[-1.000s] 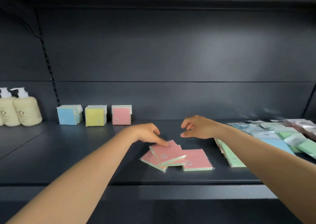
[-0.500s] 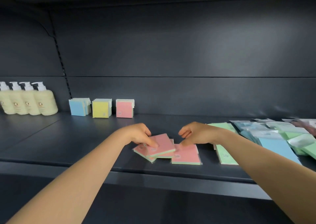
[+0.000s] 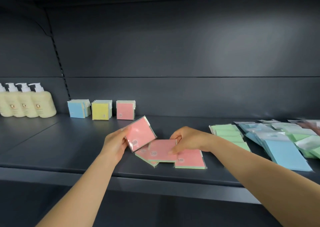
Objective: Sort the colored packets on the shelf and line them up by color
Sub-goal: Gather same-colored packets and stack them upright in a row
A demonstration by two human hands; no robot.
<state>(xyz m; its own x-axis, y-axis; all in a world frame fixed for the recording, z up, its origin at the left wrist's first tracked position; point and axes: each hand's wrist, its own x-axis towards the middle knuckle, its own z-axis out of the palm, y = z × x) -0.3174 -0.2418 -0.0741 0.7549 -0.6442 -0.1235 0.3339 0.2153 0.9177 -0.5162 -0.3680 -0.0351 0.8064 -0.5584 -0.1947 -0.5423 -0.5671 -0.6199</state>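
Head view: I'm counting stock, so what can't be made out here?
- Label print on the lifted pink packet: too small.
- Packet count in the blue stack, yellow stack and pink stack: front packets hide the rest.
- Right pile: overlapping, blurred, cut by the right edge.
- Bottles: cut by the left edge.

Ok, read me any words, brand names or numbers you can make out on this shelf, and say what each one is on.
No text is legible.
Pink packet held by the left hand: round white sticker, print too small.
Pink packets lying on the shelf: same stickers, unreadable.
Yellow packet stack: small mark, blurred.
Pump bottles: round emblem, no readable words.
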